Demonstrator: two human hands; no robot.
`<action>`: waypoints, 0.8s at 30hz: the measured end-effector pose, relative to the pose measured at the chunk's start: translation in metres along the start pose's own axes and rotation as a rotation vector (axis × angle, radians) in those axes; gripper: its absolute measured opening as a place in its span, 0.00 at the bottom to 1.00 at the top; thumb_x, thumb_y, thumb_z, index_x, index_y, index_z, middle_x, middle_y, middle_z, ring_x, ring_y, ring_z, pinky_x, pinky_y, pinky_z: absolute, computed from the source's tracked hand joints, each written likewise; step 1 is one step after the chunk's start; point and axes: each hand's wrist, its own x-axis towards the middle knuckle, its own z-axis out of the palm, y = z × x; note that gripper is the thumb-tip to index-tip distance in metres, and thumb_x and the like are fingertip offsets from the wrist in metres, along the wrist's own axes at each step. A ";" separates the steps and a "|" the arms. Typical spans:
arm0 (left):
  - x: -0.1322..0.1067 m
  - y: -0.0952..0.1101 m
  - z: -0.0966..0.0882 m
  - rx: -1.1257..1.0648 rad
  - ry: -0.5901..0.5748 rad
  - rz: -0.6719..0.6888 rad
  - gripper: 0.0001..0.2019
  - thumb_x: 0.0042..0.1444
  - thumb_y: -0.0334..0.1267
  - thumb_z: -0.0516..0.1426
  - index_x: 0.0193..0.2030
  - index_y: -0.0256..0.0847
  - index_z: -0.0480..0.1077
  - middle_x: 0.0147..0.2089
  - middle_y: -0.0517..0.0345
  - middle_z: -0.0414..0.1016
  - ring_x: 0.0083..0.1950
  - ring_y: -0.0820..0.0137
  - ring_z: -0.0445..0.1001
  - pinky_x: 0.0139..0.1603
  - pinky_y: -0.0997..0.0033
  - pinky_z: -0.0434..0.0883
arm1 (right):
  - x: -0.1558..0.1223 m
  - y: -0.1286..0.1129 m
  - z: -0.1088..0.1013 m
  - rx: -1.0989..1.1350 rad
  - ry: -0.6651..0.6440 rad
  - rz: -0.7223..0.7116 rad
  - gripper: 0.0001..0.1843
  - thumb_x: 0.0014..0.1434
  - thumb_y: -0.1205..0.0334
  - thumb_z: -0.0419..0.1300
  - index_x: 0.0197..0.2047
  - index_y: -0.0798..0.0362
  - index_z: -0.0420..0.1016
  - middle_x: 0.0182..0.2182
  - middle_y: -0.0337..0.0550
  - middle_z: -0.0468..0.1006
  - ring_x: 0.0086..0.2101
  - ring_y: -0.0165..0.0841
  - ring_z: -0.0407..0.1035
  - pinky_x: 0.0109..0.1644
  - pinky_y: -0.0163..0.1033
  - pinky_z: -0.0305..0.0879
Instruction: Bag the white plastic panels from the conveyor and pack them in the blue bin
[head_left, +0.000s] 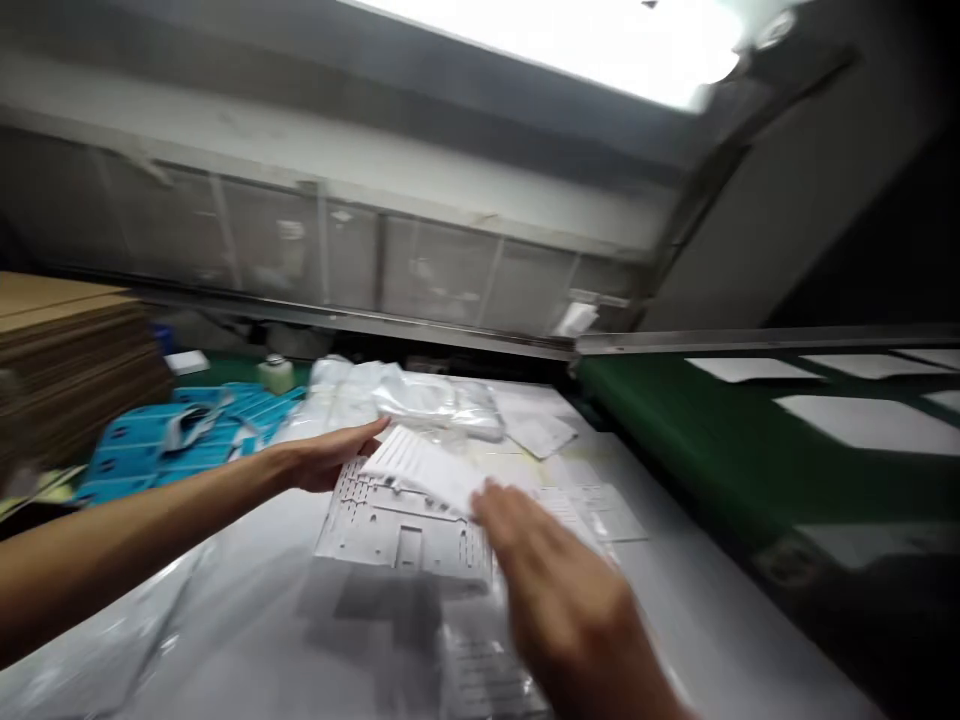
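My left hand (330, 457) reaches in from the left and grips the left edge of a flat white plastic panel (390, 520) with many slots, held just above the white table (720, 620). A white sheet or smaller ribbed panel (424, 465) lies tilted on top of it, its edge under my left fingertips. My right hand (555, 590) hovers over the panel's right end, blurred by motion, with the fingers pointing toward the sheet. Whether it grips anything is unclear.
Clear plastic bags (420, 395) are heaped behind the panel. Blue printed cards (172, 440) and a stack of brown cardboard (67, 350) sit at the left. A green conveyor belt (675, 430) carrying white sheets (862, 420) runs along the right. More white sheets (600, 510) lie on the table.
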 end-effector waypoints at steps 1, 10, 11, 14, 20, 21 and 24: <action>-0.025 -0.019 -0.014 -0.071 -0.003 -0.049 0.37 0.51 0.67 0.47 0.43 0.31 0.75 0.43 0.41 0.78 0.41 0.57 0.77 0.36 0.66 0.71 | 0.005 -0.031 0.014 0.049 0.008 -0.072 0.24 0.57 0.77 0.50 0.57 0.65 0.65 0.49 0.62 0.74 0.48 0.49 0.70 0.47 0.50 0.72; -0.146 -0.090 -0.088 0.200 0.031 0.029 0.31 0.40 0.39 0.67 0.55 0.44 0.68 0.51 0.51 0.75 0.48 0.59 0.74 0.46 0.64 0.70 | -0.005 -0.166 0.113 0.328 -0.168 -0.237 0.30 0.56 0.72 0.55 0.62 0.50 0.60 0.59 0.55 0.64 0.60 0.55 0.52 0.57 0.65 0.59; -0.149 -0.089 -0.087 0.313 0.045 0.067 0.30 0.41 0.39 0.67 0.54 0.45 0.69 0.52 0.52 0.74 0.51 0.59 0.73 0.48 0.64 0.69 | -0.009 -0.167 0.117 0.347 -0.216 -0.171 0.32 0.56 0.69 0.57 0.63 0.50 0.57 0.62 0.56 0.58 0.62 0.56 0.48 0.57 0.66 0.57; -0.152 -0.086 -0.077 0.597 0.022 0.241 0.27 0.44 0.41 0.65 0.55 0.49 0.69 0.55 0.56 0.72 0.56 0.59 0.68 0.54 0.65 0.65 | -0.017 -0.169 0.119 0.397 -0.261 0.145 0.42 0.54 0.59 0.61 0.67 0.52 0.46 0.66 0.59 0.46 0.64 0.57 0.39 0.60 0.68 0.49; -0.149 -0.094 -0.059 0.786 -0.031 0.368 0.23 0.53 0.40 0.58 0.57 0.50 0.67 0.52 0.55 0.73 0.48 0.62 0.72 0.46 0.69 0.68 | -0.019 -0.180 0.104 0.710 -0.045 0.993 0.47 0.54 0.55 0.61 0.68 0.47 0.35 0.66 0.55 0.42 0.62 0.50 0.50 0.57 0.57 0.61; -0.150 -0.099 -0.058 0.792 -0.019 0.381 0.22 0.53 0.40 0.58 0.57 0.50 0.67 0.52 0.55 0.73 0.49 0.62 0.71 0.47 0.69 0.68 | -0.020 -0.184 0.103 0.819 -0.030 1.121 0.45 0.55 0.53 0.61 0.67 0.46 0.38 0.65 0.54 0.48 0.59 0.49 0.56 0.54 0.54 0.65; -0.154 -0.120 -0.052 0.690 0.135 0.384 0.25 0.52 0.41 0.60 0.58 0.51 0.65 0.55 0.55 0.69 0.53 0.62 0.69 0.52 0.66 0.66 | -0.027 -0.196 0.110 1.086 -0.030 1.353 0.36 0.56 0.51 0.59 0.64 0.45 0.48 0.56 0.50 0.65 0.51 0.42 0.66 0.49 0.47 0.69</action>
